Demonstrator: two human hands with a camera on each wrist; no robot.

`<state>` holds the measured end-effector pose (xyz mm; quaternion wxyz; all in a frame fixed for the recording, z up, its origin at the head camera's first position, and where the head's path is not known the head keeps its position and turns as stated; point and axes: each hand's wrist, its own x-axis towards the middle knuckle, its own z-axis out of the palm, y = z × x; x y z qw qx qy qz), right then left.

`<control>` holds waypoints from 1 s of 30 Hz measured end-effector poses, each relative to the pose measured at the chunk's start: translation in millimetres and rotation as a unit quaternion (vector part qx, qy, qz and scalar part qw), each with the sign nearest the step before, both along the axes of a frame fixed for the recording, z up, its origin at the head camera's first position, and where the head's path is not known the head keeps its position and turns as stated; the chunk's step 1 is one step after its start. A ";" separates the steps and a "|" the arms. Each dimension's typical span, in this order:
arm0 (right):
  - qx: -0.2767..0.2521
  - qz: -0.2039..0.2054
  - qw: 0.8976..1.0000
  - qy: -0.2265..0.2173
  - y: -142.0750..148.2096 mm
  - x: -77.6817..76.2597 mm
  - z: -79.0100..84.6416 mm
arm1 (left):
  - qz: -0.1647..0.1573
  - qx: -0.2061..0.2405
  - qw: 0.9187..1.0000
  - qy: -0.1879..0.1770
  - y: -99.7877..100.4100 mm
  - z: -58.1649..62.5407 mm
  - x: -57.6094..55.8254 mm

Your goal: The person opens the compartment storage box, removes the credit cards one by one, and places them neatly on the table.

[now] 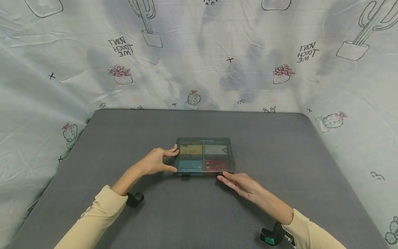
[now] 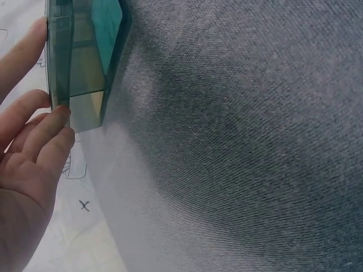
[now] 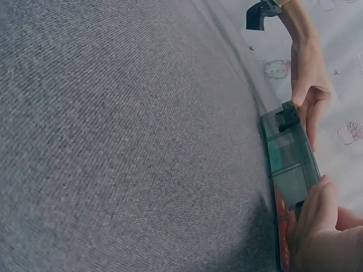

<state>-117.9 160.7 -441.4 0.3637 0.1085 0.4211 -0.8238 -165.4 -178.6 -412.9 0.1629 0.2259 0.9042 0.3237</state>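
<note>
A flat, see-through green plastic compartment box [image 1: 204, 139] with its lid down is at the middle of the grey table. Through the lid show a yellow piece [image 1: 191, 149], a whitish one [image 1: 216, 149], a blue one [image 1: 190, 164] and a red one [image 1: 216, 165], each in its own compartment. My left hand [image 1: 155, 160] holds the box's left end, thumb at the near corner, fingers along the side. At the near right corner, my right hand [image 1: 244, 186] pinches the front edge by a latch, which its fingers largely cover. Another dark latch [image 3: 288, 115] shows at the front left.
Grey cloth covers the table [image 1: 199, 214] around the box. Behind and beside it hangs a white curtain [image 1: 211, 69] printed with cacti. Black wrist devices [image 1: 135, 200] sit at both cuffs, low over the table.
</note>
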 end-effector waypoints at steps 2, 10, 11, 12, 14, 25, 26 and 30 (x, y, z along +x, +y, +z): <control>0.002 -0.002 1.000 -0.004 -0.9 -0.8 1.3 | 0.001 -0.003 1.000 -0.002 -0.1 1.4 -1.2; -0.002 0.003 1.000 -0.018 -5.7 -4.4 6.4 | -0.003 -0.006 1.000 -0.003 -0.7 5.7 -6.6; -0.004 0.001 1.000 -0.022 -6.1 -4.6 6.6 | -0.004 -0.008 1.000 -0.003 -0.5 6.8 -7.2; -0.006 -0.002 1.000 -0.024 -6.6 -4.6 7.0 | -0.003 -0.009 1.000 -0.005 -0.2 7.6 -7.6; -0.007 -0.010 1.000 -0.027 -7.5 -4.6 7.1 | -0.002 -0.015 1.000 -0.006 0.6 9.1 -8.2; 0.020 -0.034 0.999 -0.013 -12.7 -3.1 1.2 | 0.012 -0.042 0.999 -0.016 6.3 12.7 -9.6; 0.020 -0.033 0.999 -0.015 -13.7 -2.5 -0.1 | 0.016 -0.042 0.999 -0.019 6.5 12.5 -10.0; 0.026 -0.028 0.999 -0.027 -15.8 0.7 -6.2 | 0.014 -0.046 0.999 -0.019 7.2 12.9 -11.2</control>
